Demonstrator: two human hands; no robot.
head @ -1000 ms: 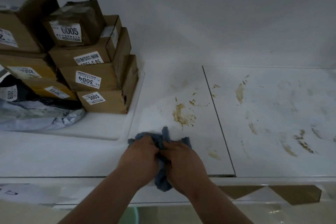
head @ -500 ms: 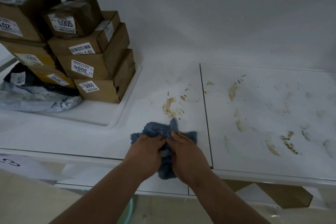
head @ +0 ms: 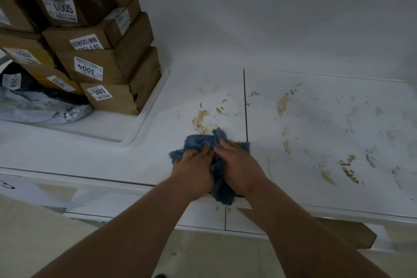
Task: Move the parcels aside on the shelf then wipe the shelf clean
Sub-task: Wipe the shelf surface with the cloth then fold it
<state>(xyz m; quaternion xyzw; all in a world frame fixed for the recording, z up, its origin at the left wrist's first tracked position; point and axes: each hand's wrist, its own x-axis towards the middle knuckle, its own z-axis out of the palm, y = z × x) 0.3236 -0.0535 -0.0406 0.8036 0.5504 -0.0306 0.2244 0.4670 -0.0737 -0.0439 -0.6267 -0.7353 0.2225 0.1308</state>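
A crumpled blue cloth (head: pixel 200 142) lies on the white shelf (head: pixel 112 156) near its front edge, one end hanging over the edge. My left hand (head: pixel 194 169) and my right hand (head: pixel 239 165) sit side by side on it, fingers curled into the fabric. Just beyond the cloth is a brown smear (head: pixel 202 121). More brown stains (head: pixel 347 167) spread over the right shelf panel. Brown cardboard parcels (head: pixel 101 70) with white number labels are stacked at the far left, with a grey plastic mailer bag (head: pixel 40 108) beside them.
The parcels stand on a raised white tray (head: pixel 144 124) on the left. A dark seam (head: pixel 246 106) splits the shelf into two panels. The white back wall (head: pixel 270 18) closes the shelf. A lower ledge with a paper label (head: pixel 27 192) shows below the front edge.
Both hands have pushed the cloth forward across the shelf, and its far edge now reaches the brown smear. The parcels stay where they were.
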